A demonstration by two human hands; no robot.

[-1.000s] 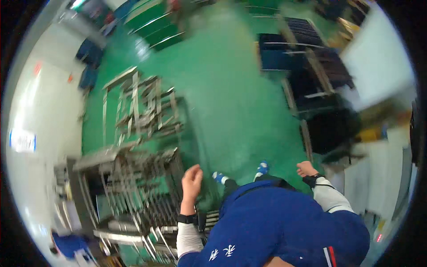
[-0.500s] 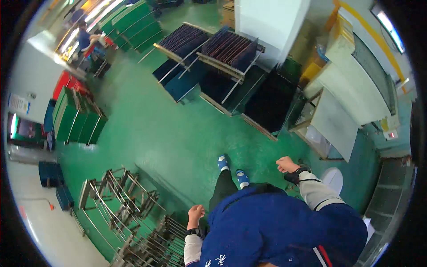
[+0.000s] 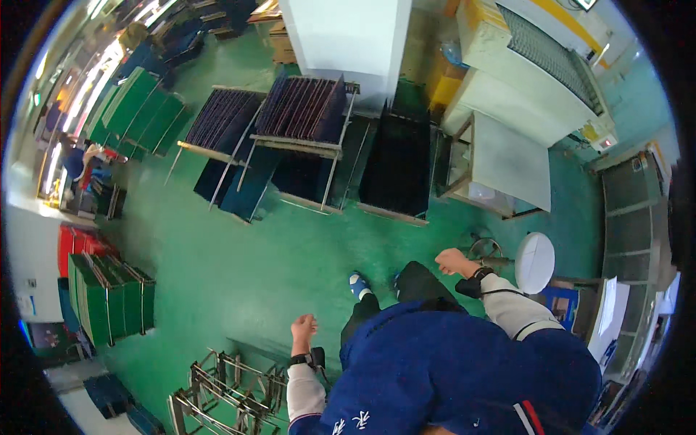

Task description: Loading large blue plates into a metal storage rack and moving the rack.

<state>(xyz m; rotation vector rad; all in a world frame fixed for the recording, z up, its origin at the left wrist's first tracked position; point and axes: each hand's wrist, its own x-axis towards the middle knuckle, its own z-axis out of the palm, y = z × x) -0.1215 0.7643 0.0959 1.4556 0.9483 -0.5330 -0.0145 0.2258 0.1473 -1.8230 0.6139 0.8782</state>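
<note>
My left hand (image 3: 304, 331) hangs in front of my body with its fingers curled in, and I see nothing in it. Farther right, my right hand (image 3: 454, 262) is also loosely closed around nothing visible. Each wrist wears a dark band. The left hand is nearest to bare metal rack frames (image 3: 239, 391) on the floor at the lower left. A round white stool (image 3: 535, 262) stands just beyond my right wrist. Neither hand touches anything.
Ahead stand wheeled racks full of dark panels (image 3: 301, 109) and a tall black bin-like rack (image 3: 395, 163), before a white pillar (image 3: 346, 36). A white-topped table (image 3: 507, 163) is to the right. Green racks (image 3: 112, 297) line the left; a person (image 3: 75, 161) sits farther off.
My view has turned right, so the racks and pillar sit farther left. More of the shelving at the right shows. My legs have shifted in a step; both hands stay closed.
</note>
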